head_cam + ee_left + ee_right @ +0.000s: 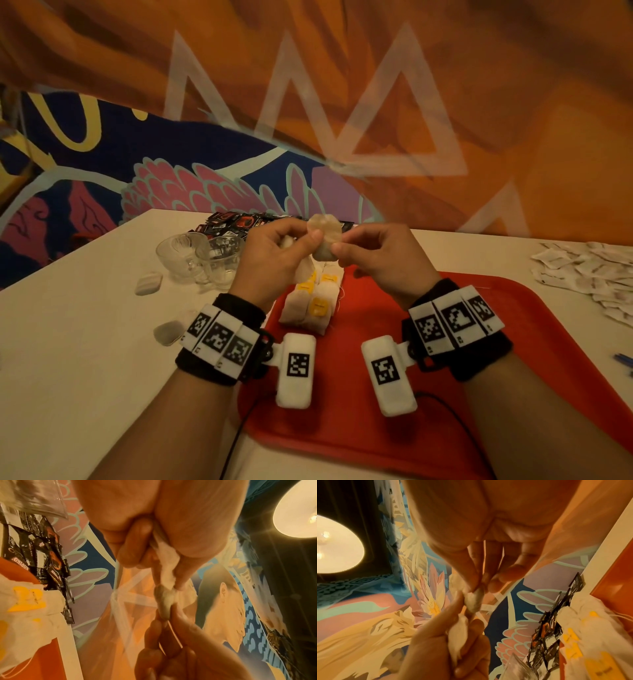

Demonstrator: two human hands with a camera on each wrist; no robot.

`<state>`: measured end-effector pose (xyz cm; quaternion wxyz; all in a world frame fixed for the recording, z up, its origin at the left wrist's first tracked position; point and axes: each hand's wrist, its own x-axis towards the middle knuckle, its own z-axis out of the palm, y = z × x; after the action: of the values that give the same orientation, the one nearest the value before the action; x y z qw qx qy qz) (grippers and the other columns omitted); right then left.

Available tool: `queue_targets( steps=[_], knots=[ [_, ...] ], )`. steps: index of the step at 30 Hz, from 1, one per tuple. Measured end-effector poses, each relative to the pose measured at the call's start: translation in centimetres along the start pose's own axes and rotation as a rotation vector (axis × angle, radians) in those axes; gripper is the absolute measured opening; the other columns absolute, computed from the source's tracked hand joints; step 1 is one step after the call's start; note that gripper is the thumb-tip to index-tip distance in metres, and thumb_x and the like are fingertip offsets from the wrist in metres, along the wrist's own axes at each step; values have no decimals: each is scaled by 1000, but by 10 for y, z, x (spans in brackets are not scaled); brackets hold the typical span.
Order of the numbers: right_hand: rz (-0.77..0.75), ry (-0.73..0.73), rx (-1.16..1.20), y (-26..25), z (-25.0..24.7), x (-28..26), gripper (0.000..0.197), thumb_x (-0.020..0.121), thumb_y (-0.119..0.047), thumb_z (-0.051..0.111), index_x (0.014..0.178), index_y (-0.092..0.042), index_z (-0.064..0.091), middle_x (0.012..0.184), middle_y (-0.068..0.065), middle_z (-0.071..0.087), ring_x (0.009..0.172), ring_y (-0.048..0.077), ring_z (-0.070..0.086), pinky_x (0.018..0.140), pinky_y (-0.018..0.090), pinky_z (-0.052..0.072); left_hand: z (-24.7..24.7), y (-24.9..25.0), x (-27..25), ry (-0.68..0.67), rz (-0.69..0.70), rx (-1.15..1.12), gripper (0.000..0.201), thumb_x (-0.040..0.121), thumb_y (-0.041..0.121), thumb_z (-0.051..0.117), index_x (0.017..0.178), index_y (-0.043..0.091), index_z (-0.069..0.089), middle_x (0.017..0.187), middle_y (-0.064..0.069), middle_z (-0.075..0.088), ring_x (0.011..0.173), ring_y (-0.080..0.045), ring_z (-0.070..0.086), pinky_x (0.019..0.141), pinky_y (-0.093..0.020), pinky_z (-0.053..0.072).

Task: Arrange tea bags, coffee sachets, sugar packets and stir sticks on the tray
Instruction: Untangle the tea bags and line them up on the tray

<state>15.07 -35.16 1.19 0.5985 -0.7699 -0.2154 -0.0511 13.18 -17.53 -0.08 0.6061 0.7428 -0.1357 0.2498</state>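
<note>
Head view: both hands are raised above the far edge of a red tray [479,359] on a white table [85,342]. The left hand [274,260] and right hand [380,260] each pinch the same tea bag [325,236] between thumb and fingertips, so it hangs in the air between them, clear of the tray. The left hand's curled fingers also enclose a second piece of white paper; whether it is another bag cannot be told. Beneath the hands, a cluster of tea bags with yellow tags [311,301] lies on the tray's near-left part. 2 clear glass cups [202,257] stand on the table left of the tray, with black coffee sachets [233,224] heaped behind them. White sugar packets [589,274] are spread on the table right of the tray. 2 loose tea bags [149,282] lie on the table at the left.

Left wrist view: the held bag [164,601] spans from the left fingers to the right fingertips [171,615].

Right wrist view: the same bag [474,600] is nipped by the right thumb and forefinger.
</note>
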Motion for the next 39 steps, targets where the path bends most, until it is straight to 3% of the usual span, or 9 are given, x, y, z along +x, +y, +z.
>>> queue_targets(
  steps=[4,8,11,14,17,23,30,33,39],
  knots=[
    [-26,-19,-67,-1,3,-1,7,82,-19,78,79,-19,72,72,4,73,68,18,70,59,26,50,-2,3,0,2,-38,-51,10,86,31,72,84,21,74,85,2,72,82,-13,67,72,-32,53],
    [16,-87,-114,-2,11,-4,10,82,-21,78,74,-20,72,70,3,72,65,15,68,58,27,51,-6,3,2,24,-41,5,12,89,18,70,79,23,73,81,6,70,77,-5,65,68,-21,49],
    [107,-164,-174,-1,22,-2,12,81,-22,79,71,-21,71,68,-1,71,63,9,65,57,26,50,-12,-1,5,47,-101,43,11,90,18,70,80,25,73,82,5,70,76,-3,65,68,-23,52],
    [285,-270,-205,1,37,-1,14,80,-17,80,71,-16,69,64,0,68,58,8,63,49,21,47,-24,-7,11,166,-203,0,14,91,23,70,78,23,73,75,2,69,77,-14,63,70,-33,52],
    [417,-350,-318,5,52,-7,15,82,-17,78,72,-15,67,56,-3,66,47,6,59,41,17,43,-34,-8,13,240,-354,-160,16,93,24,68,77,21,70,70,3,65,67,-13,58,53,-27,46],
    [529,-354,-463,10,73,-13,13,82,-19,77,78,-12,67,80,7,76,84,22,74,83,38,60,-47,-8,14,290,-450,-272,11,94,24,65,85,17,68,66,8,63,55,-6,54,38,-15,32],
    [515,-318,-626,6,78,-13,23,75,-27,83,87,-13,69,78,2,76,84,15,73,85,38,58,-54,-12,15,320,-482,-330,10,93,23,66,86,17,66,72,5,63,61,-9,55,36,-16,30],
    [499,-314,-669,5,78,-13,22,74,-24,83,78,-16,64,78,2,76,84,15,72,80,33,58,-54,-15,16,316,-483,-335,11,93,24,66,84,18,66,75,3,63,65,-12,55,36,-14,31],
    [470,-316,-724,7,79,-10,35,70,-29,86,85,-19,56,89,3,75,83,19,71,77,35,59,-52,-15,15,310,-482,-328,12,94,23,65,84,17,65,70,4,62,57,-9,55,35,-17,29]
  ],
)
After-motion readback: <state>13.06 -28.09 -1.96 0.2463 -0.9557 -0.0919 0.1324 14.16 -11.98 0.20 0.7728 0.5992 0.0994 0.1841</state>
